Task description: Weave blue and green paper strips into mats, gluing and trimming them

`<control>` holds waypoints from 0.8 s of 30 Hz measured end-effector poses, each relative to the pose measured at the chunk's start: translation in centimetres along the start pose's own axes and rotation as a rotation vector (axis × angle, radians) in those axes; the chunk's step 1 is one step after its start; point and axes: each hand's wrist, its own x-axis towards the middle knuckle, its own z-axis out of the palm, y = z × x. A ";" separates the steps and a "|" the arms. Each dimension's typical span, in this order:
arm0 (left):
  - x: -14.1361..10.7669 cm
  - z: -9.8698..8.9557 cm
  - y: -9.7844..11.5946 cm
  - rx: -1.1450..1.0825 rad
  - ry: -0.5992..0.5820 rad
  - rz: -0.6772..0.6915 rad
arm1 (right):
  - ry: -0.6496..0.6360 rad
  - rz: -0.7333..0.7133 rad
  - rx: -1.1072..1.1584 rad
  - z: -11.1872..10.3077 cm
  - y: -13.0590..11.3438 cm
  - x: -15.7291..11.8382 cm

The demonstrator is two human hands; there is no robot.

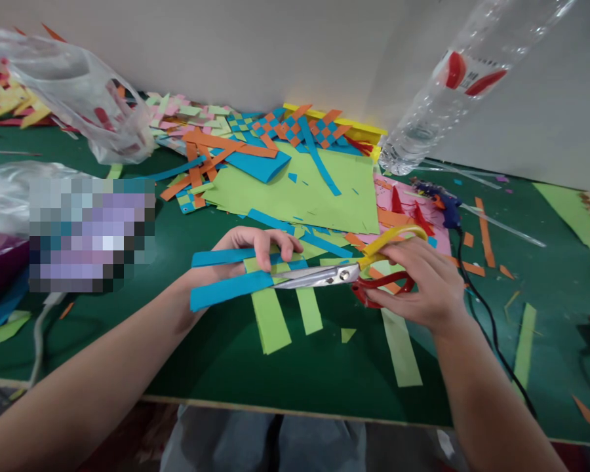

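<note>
My left hand [263, 246] pinches a small weave of blue and light green paper strips, held above the green table. Two blue strips [231, 288] stick out to the left and green strips [270, 321] hang down towards me. My right hand [423, 282] grips a pair of scissors [344, 273] with one yellow and one red handle. The scissor blades point left and lie against the woven strips, the tips close to the lower blue strip. Whether the blades are cutting paper cannot be made out.
Light green sheets [305, 183] lie behind my hands, with woven blue and orange pieces [295, 128] beyond. A plastic bottle [437, 98] stands back right, near a glue gun [437, 200] with a black cord. Left are a plastic bag [93, 105] and a blurred device [88, 236] on a cable.
</note>
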 end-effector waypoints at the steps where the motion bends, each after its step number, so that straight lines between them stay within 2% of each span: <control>1: 0.0 0.0 0.0 -0.002 -0.001 -0.006 | -0.002 0.005 -0.003 0.0 0.0 0.0; 7: 0.0 -0.5 -0.3 -0.014 -0.006 -0.030 | 0.011 -0.022 -0.018 0.1 0.2 -0.1; 14: 0.1 -1.0 -0.7 -0.042 -0.100 -0.017 | 0.015 -0.077 -0.074 -0.1 0.6 -0.4; 24: 0.2 0.2 -0.5 -0.091 0.034 -0.084 | 0.013 -0.071 -0.119 0.2 0.6 -0.6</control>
